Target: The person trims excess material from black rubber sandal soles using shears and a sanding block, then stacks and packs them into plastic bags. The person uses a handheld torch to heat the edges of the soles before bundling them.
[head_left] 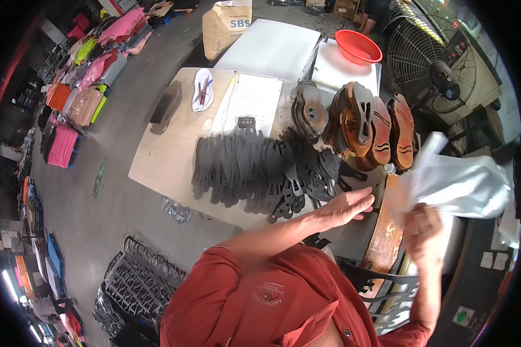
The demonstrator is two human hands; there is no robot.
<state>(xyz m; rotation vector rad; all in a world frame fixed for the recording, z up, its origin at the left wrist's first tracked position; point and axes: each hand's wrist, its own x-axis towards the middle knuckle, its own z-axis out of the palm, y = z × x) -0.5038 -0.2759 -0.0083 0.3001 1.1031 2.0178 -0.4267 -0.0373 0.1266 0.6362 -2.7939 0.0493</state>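
Observation:
My right hand (pixel 424 234), raised at the right, grips a pale, translucent plastic bag (pixel 469 182), smeared by motion. A blurred white strip rises at the bag's near end; I cannot tell whether it is part of it. My left hand (pixel 348 208) reaches across to the right, fingers stretched out and nothing in it. Close beyond that hand lie rows of black shoe-sole pieces (pixel 243 168), overlapping on the table (pixel 156 159). Orange-and-black sole-shaped pieces (pixel 382 130) stand farther back, beside a stack of dark grey sole shapes (pixel 309 110).
A worn wooden board (pixel 384 231) lies between my hands. White sheets (pixel 266 49), a red basin (pixel 359 47) and a large fan (pixel 440 75) are at the back. A dark chair (pixel 388 292) stands by my right side. Black mesh material (pixel 142 277) is piled at lower left.

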